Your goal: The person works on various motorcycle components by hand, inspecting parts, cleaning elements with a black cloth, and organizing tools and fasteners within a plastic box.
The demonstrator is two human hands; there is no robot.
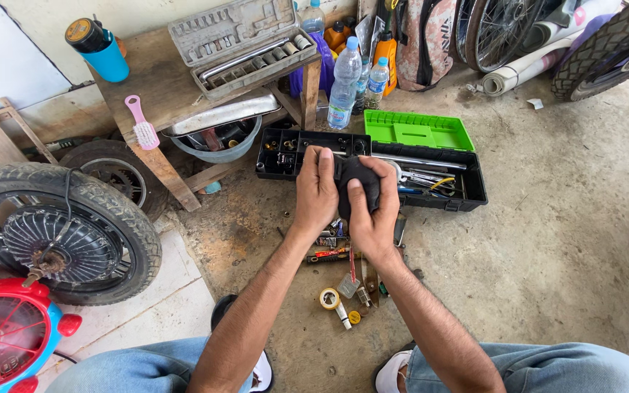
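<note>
Both hands raised over the concrete floor, left hand (316,191) and right hand (374,211) closed together on a small black object (357,182), fingers wrapped round it from either side; kind of object hard to make out, most of it covered by the fingers.

Just beyond the grip: open black toolbox (467,191) with bright green lid (416,131), beside it a black compartment tray (285,153) of small parts, partly hidden behind the knuckles. Farther beyond: clear plastic bottles (345,84) with pale blue labels, an orange bottle (386,51) cut short by clutter. Beyond and left of the grip: wooden bench (154,87) bearing grey socket-set case (238,44), pink brush (142,125), blue cup (109,62) with dark round tin.

Below the grip, toward the knees: scattered small tools, yellow tape roll (329,298), details too small to tell. Far left: tyred wheel (60,229), red fan (5,331) cut off by the edge.
</note>
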